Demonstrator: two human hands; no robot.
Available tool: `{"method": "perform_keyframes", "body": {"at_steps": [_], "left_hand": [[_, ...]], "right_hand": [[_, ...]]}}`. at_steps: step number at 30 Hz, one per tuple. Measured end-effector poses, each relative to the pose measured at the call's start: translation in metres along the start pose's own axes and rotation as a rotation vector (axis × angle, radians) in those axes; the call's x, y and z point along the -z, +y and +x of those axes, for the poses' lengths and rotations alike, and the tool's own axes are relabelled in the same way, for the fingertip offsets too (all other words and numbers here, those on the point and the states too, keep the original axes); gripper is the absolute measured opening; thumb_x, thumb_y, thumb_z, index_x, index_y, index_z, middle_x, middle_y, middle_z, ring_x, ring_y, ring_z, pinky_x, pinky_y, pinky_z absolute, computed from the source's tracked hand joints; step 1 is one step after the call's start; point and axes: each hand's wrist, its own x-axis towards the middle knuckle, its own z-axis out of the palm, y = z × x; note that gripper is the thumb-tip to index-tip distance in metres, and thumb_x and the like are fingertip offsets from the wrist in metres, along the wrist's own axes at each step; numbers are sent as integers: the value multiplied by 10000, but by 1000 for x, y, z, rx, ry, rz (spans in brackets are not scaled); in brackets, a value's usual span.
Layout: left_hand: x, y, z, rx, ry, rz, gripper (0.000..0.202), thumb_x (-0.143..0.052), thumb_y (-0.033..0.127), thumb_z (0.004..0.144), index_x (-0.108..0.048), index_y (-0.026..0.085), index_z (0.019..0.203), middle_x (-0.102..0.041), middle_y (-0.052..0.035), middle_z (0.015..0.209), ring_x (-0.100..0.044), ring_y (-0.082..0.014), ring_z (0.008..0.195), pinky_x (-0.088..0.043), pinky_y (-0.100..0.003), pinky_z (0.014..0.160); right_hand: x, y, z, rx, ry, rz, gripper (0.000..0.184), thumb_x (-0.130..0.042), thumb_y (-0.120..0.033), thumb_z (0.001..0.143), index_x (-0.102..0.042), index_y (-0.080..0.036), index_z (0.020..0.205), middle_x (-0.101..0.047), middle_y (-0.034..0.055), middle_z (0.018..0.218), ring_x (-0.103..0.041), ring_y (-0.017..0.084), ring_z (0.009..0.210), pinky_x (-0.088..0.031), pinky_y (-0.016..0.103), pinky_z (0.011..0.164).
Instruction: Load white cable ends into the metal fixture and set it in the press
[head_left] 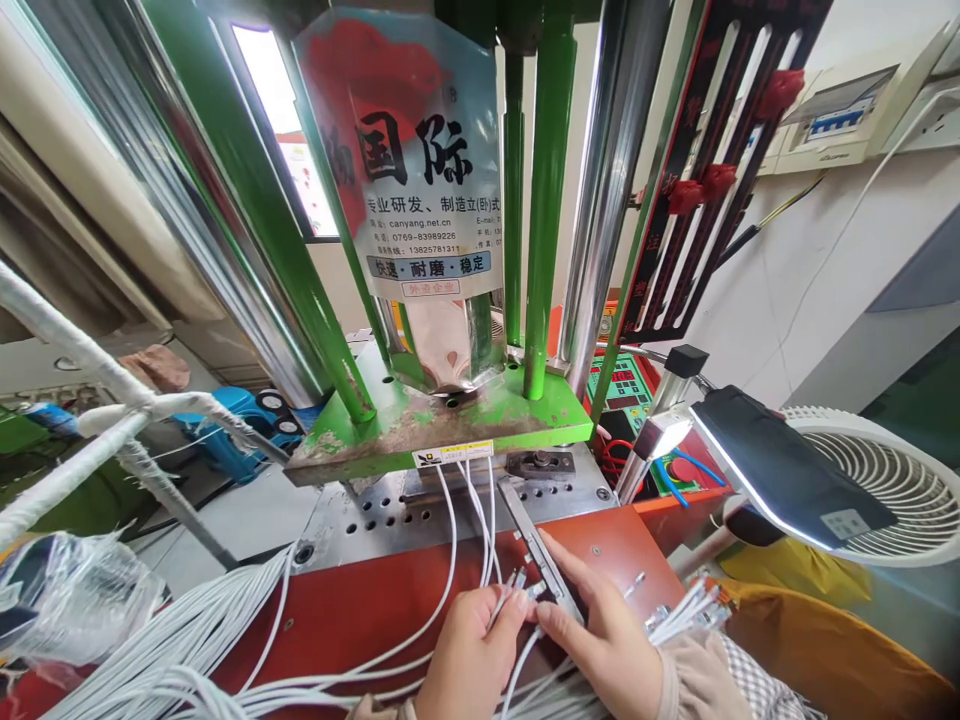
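Head view, angled down into a green-painted vertical moulding press (442, 425) with tall chrome and green columns. Directly below its base, a perforated steel plate (390, 515) meeting a rust-red surface (390, 610). Lying at a slant on that surface, a narrow slotted steel bar (541, 550), its far end near the plate.

Left hand (469, 660) closed in a tight pinch on thin white cables (491, 510), with small metal tips (517, 585) poking out just beside the bar. Right hand (600, 640) set against the bar's near edge, fingers extended along it and slightly curled; firm grip or light touch impossible to tell. Best handling, as a judgement: a short pinch close to the metal tips for steady placing in the slots, with the cable slack left loose behind.

Cables smooth, slender and white, several running up beneath the press base, others gathered in a loose bundle (172, 650) at lower left. A second bunch with metal ends (686, 610) at lower right, just past the right hand. Off to the right, a black-topped lamp (787, 470) and a white fan (892, 480).
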Motion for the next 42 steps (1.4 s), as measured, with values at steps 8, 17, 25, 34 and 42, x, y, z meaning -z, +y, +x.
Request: {"method": "perform_keyframes", "body": {"at_steps": [8, 17, 25, 34, 42], "left_hand": [[-1, -11, -2, -41, -100, 20, 557, -516, 736, 711, -522, 186, 620, -356, 80, 397, -268, -71, 388, -211, -229, 426], [16, 16, 8, 170, -191, -141, 686, -596, 768, 589, -624, 140, 863, -254, 132, 457, -159, -41, 371, -112, -220, 385], [15, 18, 4, 160, -212, -157, 618, -592, 750, 616, -581, 149, 760, -242, 135, 435, -94, -40, 416, -45, -241, 435], [16, 15, 4, 154, -198, -141, 621, -571, 760, 634, -554, 163, 804, -226, 144, 437, -103, -49, 418, -64, -241, 444], [17, 9, 4, 102, -181, -88, 630, -540, 753, 676, -594, 144, 828, -234, 136, 448, -118, -55, 423, -94, -240, 435]], "right_hand": [[7, -1, -5, 92, -139, -150, 553, -553, -340, 901, -389, -240, 1419, -495, 54, 1403, -457, 250, 1278, -380, 374, 1069], [8, 6, 5, -130, -96, 212, 568, -648, -427, 840, -497, -216, 1345, -665, 56, 1131, -617, 164, 727, -527, 271, 628], [4, -2, 3, -36, -106, 197, 523, -638, -369, 867, -500, -223, 1349, -581, 65, 1311, -514, 257, 1212, -346, 420, 1086], [4, 2, 1, -32, -52, 231, 523, -653, -376, 861, -501, -250, 1345, -561, 69, 1337, -484, 267, 1249, -327, 445, 1099], [7, 2, 2, -35, -107, 211, 522, -640, -351, 871, -488, -234, 1357, -551, 71, 1349, -476, 259, 1259, -325, 434, 1104]]}}
